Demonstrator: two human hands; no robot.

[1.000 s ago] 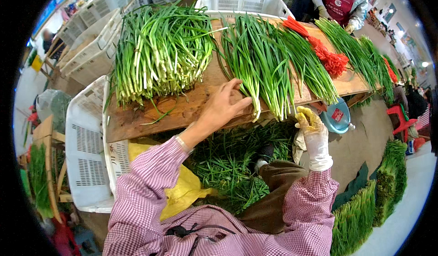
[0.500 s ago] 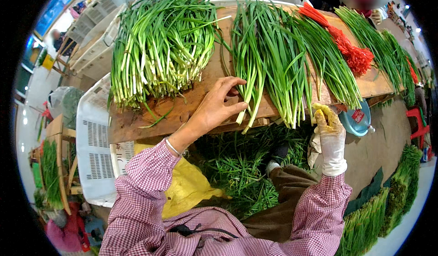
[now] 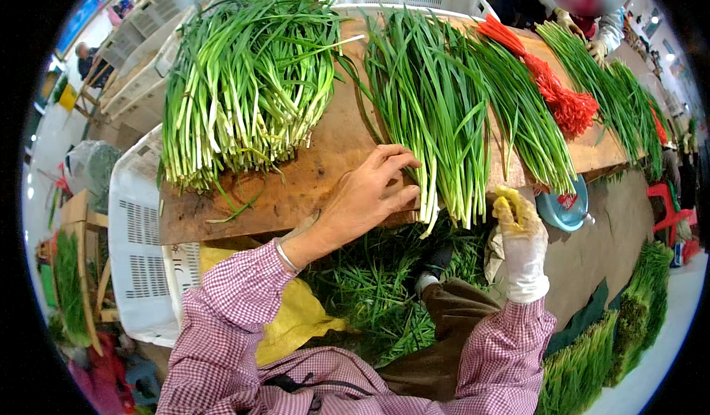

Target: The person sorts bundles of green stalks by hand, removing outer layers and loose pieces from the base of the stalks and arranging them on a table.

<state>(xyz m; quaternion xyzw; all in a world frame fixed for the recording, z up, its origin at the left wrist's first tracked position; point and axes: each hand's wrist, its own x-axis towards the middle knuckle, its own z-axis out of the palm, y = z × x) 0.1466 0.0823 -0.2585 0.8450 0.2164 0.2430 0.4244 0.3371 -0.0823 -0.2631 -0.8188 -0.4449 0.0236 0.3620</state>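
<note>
A loose pile of green chives (image 3: 433, 112) with pale stem ends lies across the wooden table in front of me. My bare left hand (image 3: 366, 197) is at the left side of its stem ends, thumb and fingers apart, fingertips against the outer stems. My right hand (image 3: 521, 230), in a white glove with yellow-stained fingertips, hangs just off the table edge, right of the stem ends. Its fingers are loosely bent, with nothing visible between them. A bigger heap of chives (image 3: 248, 90) lies to the left. Another narrow bunch (image 3: 529, 119) lies to the right.
Red ties (image 3: 551, 90) lie over the right bunch. More chives (image 3: 599, 82) lie farther right, by a co-worker's gloved hands (image 3: 597, 49). A blue basin (image 3: 563, 206) sits below the table edge. White crates (image 3: 144, 245) stand left and behind; trimmings (image 3: 370, 297) cover the floor.
My left hand has pushed the outer stems rightward, closer against the pile. My right hand stays by the table edge. The whole view has shifted slightly; the co-worker's hands now show over the far-right chives.
</note>
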